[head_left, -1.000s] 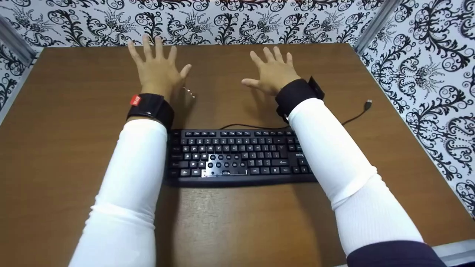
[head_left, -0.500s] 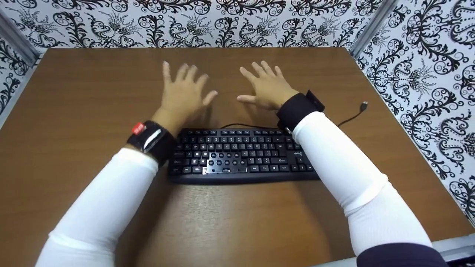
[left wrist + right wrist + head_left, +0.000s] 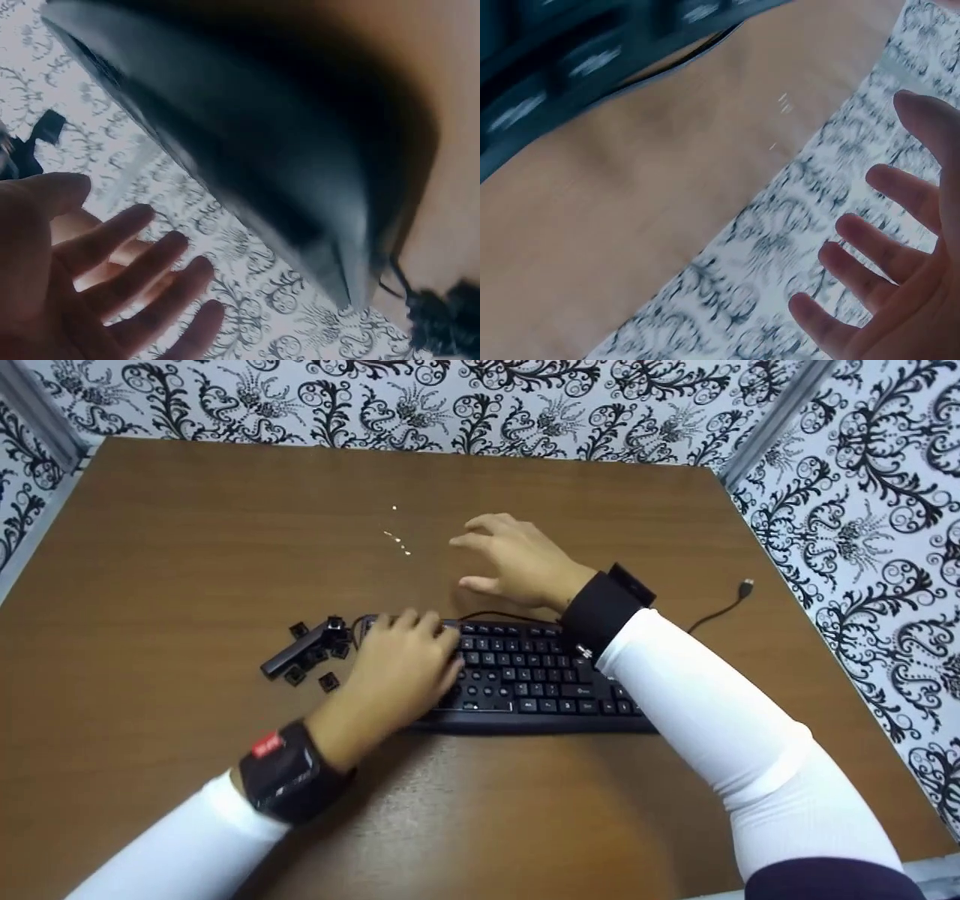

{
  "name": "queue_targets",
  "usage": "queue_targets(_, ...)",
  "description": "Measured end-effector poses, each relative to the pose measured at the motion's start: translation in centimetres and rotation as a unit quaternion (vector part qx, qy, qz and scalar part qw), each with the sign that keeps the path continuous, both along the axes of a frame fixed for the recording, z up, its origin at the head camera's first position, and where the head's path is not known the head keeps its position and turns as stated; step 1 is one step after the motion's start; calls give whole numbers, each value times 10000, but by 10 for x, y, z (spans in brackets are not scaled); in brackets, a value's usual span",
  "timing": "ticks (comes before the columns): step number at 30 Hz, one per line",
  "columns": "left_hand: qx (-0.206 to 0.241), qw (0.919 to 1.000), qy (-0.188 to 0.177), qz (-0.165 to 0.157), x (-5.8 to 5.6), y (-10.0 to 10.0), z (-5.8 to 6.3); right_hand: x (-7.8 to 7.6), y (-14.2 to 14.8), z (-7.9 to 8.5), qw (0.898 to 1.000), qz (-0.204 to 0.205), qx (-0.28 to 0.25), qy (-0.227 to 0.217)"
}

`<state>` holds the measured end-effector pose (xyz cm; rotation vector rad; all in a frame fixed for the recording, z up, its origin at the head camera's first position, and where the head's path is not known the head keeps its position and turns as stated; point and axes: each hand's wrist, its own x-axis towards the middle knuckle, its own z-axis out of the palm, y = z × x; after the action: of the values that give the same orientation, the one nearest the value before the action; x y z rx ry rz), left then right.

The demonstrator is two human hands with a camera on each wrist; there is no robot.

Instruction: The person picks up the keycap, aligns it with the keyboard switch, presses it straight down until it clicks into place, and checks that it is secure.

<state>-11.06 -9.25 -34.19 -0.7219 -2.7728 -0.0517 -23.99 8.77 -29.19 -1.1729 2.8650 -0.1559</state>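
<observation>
A black keyboard (image 3: 540, 723) lies on the brown table, some keycaps gone from its lower middle rows. Over its left part is my left hand (image 3: 401, 667), fingers apart and slightly bent; in the left wrist view this hand (image 3: 127, 277) holds nothing, beside the blurred keyboard (image 3: 225, 127). Whether it touches the keys I cannot tell. Behind the keyboard my right hand (image 3: 517, 559) hovers above the table with relaxed fingers. The right wrist view also shows that hand (image 3: 900, 247) holding nothing. Loose black keycaps (image 3: 328, 682) and a spacebar key (image 3: 289, 657) lie left of the keyboard.
The keyboard's cable ends in a USB plug (image 3: 745, 588) on the right of the table (image 3: 187, 532). Small white specks (image 3: 397, 540) show near the table's middle back. Patterned walls (image 3: 412, 409) rise behind and to the right.
My left hand has come back from the far table over the keyboard's left part, and the loose keycaps have come into view. My right hand is a little nearer, its fingers more bent.
</observation>
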Motion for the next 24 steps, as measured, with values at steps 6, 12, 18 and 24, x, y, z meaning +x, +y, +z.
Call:
queue_targets(6,-24,9998,161,107,22,-1,-13,3,-33,0,9967,737,-301,-152)
queue_targets(12,-197,9995,120,224,32,1,-14,3,-66,0,9899,1330,-200,-441)
queue_targets(18,-342,9988,262,251,33,-2,-16,-1,-100,-4,9843,1562,244,-786)
queue_targets(24,-251,9983,489,182,34,-8,-19,-5,-128,-17,9741,1980,416,-1009)
